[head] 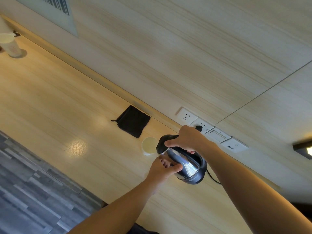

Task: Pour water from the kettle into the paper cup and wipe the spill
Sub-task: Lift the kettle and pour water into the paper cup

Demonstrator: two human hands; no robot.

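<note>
A steel kettle [184,163] with a black lid and base stands on the wooden desk [59,102], right beside a white paper cup [148,146]. My right hand [187,139] rests on the kettle's black top, fingers closed around it. My left hand [164,168] grips the kettle's handle at its near side. The cup stands upright just left of the kettle's spout and looks pale inside. A black cloth [133,121] lies flat on the desk behind the cup, near the wall.
A second paper cup [10,45] stands far left at the desk's back. Wall sockets [202,124] sit behind the kettle, with a black plug and cord [213,179] running to it. The desk's front edge drops to grey flooring [30,191].
</note>
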